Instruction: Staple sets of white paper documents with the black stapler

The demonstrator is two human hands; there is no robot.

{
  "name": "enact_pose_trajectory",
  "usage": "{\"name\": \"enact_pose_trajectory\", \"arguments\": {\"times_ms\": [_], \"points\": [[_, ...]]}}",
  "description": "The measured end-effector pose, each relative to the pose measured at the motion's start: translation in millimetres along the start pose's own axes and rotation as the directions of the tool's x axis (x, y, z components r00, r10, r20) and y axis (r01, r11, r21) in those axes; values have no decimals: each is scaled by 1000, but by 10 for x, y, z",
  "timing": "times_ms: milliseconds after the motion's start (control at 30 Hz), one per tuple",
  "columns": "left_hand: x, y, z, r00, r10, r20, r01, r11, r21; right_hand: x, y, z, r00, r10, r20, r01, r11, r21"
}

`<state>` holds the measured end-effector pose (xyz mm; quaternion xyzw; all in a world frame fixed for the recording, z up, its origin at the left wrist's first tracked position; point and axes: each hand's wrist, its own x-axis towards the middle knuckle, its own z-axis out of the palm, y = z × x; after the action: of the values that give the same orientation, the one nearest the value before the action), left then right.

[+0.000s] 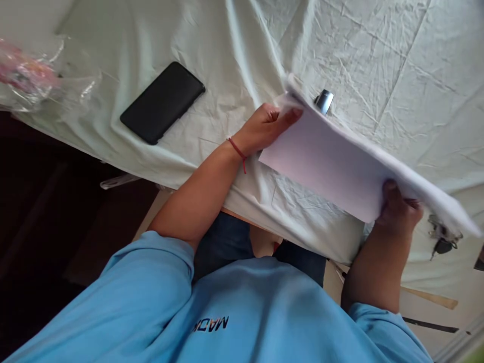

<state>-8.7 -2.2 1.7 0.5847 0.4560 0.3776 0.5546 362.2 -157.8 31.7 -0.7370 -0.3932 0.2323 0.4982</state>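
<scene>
Several white paper sheets (333, 156) are held up above the cloth-covered table, tilted down to the right. My left hand (266, 126), with a red string at its wrist, grips their left end, thumb on the near face. My right hand (399, 209) grips the lower edge near the right end, thumb also on the near face. The far edge of the sheets looks thick and slightly curled. A small dark, shiny object (324, 101) lies just beyond that edge, partly hidden by the paper.
A black phone-like slab (162, 103) lies on the pale wrinkled cloth (212, 45) at the left. Clear plastic with pink contents (28, 70) sits at the far left. Keys (443, 237) lie right of my right hand. The table's front edge runs close to my body.
</scene>
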Motion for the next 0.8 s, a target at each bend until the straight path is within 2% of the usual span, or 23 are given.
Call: {"name": "enact_pose_trajectory", "arguments": {"times_ms": [100, 167, 300, 400, 467, 567, 667, 733, 800], "points": [[-110, 166, -1, 997, 3, 80, -1, 1000, -31, -101, -10, 70, 995, 65, -70, -50, 979, 198], [-140, 249, -2, 997, 11, 76, -9, 999, -35, -138, -3, 55, 991, 131, -6, -125, 962, 243], [-142, 317, 16, 1000, -3, 12, 4, 996, -93, -154, 53, -88, 971, 171, 167, -195, 971, 139], [-147, 326, 32, 1000, -10, 16, 13, 985, -172, -157, 82, -138, 962, 177, 209, -200, 975, 93], [-153, 319, 35, 998, -5, 58, 15, 984, -177, -152, 76, -94, 975, 149, 166, -175, 973, 151], [-164, 299, 15, 989, -6, 147, 24, 992, -125, -114, 43, 32, 997, 69, 26, -74, 954, 290], [-192, 288, -34, 969, 0, 248, 20, 997, -76, -58, 8, 119, 994, 45, -100, -6, 932, 362], [-215, 290, -65, 943, -3, 333, 24, 998, -61, -37, -13, 123, 987, 103, -121, -57, 940, 336], [-226, 290, -79, 921, -7, 389, 26, 999, -42, -36, -40, 93, 980, 176, -95, -144, 951, 274]]}}
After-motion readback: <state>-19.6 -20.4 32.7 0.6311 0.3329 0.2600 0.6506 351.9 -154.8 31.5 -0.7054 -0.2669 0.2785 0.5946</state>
